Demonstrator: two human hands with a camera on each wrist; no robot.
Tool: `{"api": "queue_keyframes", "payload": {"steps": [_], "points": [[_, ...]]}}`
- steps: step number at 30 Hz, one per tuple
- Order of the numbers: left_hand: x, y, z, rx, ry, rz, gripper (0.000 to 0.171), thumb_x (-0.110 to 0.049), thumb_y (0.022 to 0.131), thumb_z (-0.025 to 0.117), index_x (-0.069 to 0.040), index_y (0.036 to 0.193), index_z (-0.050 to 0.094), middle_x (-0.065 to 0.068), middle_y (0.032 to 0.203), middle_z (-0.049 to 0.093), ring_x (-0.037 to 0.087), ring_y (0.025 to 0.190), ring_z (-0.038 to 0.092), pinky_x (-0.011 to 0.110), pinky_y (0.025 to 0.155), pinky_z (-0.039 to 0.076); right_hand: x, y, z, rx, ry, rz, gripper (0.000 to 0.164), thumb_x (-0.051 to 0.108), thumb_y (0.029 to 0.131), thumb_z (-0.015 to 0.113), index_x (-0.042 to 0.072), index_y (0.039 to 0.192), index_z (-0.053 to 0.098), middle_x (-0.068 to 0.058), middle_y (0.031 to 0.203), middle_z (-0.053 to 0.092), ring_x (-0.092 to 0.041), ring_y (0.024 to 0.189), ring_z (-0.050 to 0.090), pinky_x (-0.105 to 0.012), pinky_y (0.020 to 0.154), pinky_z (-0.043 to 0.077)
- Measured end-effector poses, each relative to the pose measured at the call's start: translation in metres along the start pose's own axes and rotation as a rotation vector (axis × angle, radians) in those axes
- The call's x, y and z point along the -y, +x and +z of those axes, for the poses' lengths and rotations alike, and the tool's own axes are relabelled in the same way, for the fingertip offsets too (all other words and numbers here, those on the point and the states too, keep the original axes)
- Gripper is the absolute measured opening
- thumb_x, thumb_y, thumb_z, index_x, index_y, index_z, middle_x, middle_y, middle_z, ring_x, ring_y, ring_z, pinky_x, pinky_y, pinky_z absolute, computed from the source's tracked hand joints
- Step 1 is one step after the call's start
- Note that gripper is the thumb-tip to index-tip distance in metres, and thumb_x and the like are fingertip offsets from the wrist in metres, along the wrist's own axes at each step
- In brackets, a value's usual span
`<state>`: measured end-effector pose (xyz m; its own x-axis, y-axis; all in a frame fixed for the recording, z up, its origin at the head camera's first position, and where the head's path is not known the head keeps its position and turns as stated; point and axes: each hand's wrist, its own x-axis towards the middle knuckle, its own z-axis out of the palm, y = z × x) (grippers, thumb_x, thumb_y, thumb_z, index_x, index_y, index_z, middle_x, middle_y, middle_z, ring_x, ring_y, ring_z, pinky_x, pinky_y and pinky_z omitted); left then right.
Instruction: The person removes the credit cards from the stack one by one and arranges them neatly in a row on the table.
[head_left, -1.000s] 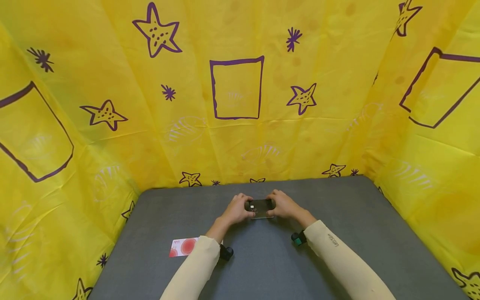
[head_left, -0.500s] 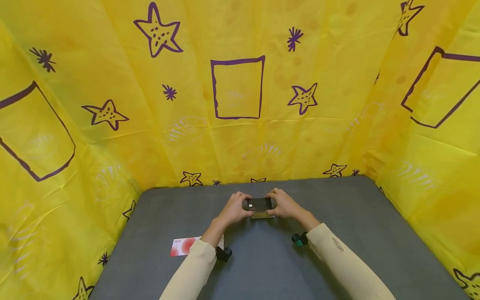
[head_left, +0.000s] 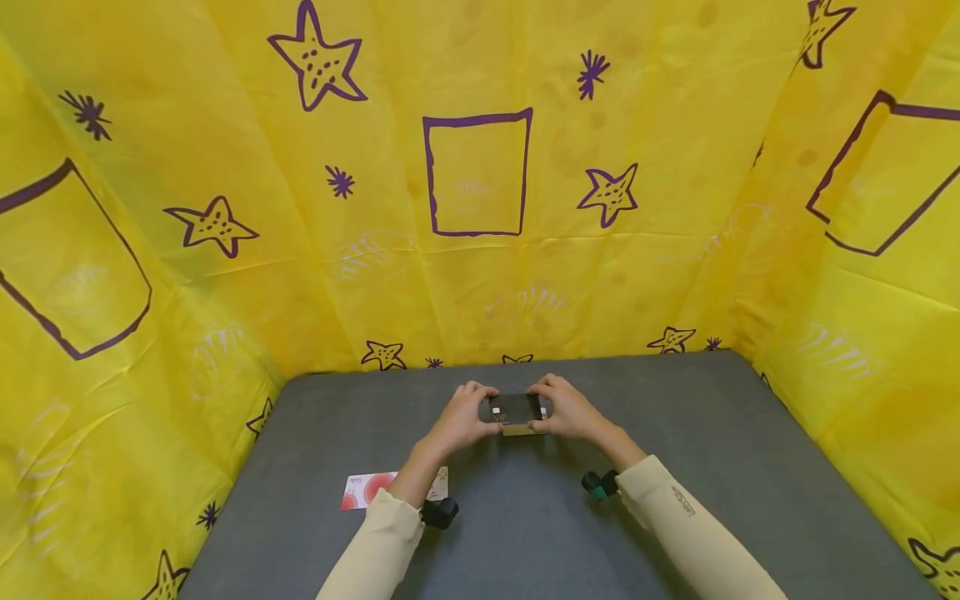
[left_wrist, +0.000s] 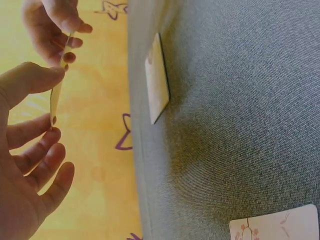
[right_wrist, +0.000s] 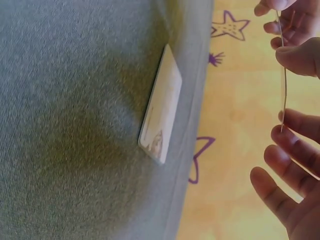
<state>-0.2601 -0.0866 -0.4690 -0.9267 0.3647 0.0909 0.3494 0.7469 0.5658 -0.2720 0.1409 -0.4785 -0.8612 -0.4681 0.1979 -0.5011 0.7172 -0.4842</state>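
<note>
A thin black card lettered VIP is held up between my two hands near the back of the table. My left hand pinches its left end between thumb and fingers. At the opposite end, my right hand grips it the same way. Both wrist views show this card almost edge-on and clear of the table. Beneath it lies a second card, pale in the wrist views and gold along the strip seen from above. The fingertips on the card's far side are partly hidden.
On the dark grey table, a white card with red circles lies at the left, partly covered by my left forearm. Its right part shows a flowering branch. Yellow cloth with purple drawings encloses the back and sides.
Both hands, still holding the black card, have shifted slightly left. My left forearm has swung left, so the red and white card's right end now shows.
</note>
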Motion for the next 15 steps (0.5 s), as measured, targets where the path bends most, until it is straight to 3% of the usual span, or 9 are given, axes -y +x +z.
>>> {"api": "queue_keyframes", "payload": {"steps": [6,15], "points": [[0.001,-0.009,-0.004,0.015,0.040,0.012,0.055,-0.027,0.081,0.079,-0.009,0.128,0.059,0.010,0.120,0.054,0.027,0.110,0.048,0.045,0.091,0.045,0.006,-0.002,0.002,-0.022,-0.003,-0.048,0.049,0.027,0.075,0.082,0.005,0.116,0.066,-0.006,0.108,0.057,-0.021,0.097,0.053,-0.038,0.081,0.048],[0.002,-0.023,-0.009,0.013,0.028,-0.003,0.054,-0.026,0.080,0.079,-0.009,0.127,0.060,0.010,0.120,0.055,0.027,0.110,0.048,0.045,0.091,0.045,0.013,-0.005,0.006,-0.049,-0.004,-0.122,0.048,0.027,0.073,0.081,0.006,0.114,0.066,-0.005,0.105,0.057,-0.018,0.094,0.053,-0.034,0.079,0.048]]}}
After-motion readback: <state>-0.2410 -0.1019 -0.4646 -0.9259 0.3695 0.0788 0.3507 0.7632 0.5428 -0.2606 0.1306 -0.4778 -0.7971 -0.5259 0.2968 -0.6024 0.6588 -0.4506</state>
